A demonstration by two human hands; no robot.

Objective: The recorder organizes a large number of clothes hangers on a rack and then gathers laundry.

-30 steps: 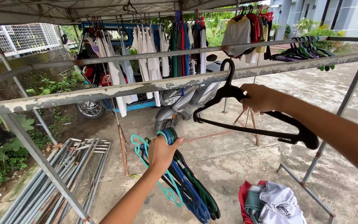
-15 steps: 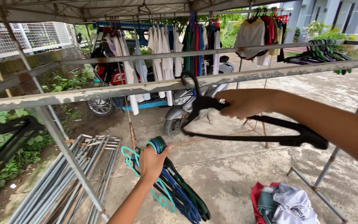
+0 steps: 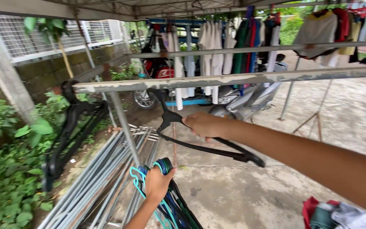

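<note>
Right hand (image 3: 204,125) clamped on a black hanger's (image 3: 208,146) neck just under the rail (image 3: 234,79), left hand (image 3: 157,182) fisted round a hanger bunch (image 3: 174,208); light, stiff plastic, best gripped at the neck

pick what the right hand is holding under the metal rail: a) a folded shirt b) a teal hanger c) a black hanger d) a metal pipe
c: the right hand has its grip on a black hanger just below the rusty metal rail, while the left hand holds the bundle of coloured hangers lower down.
</note>
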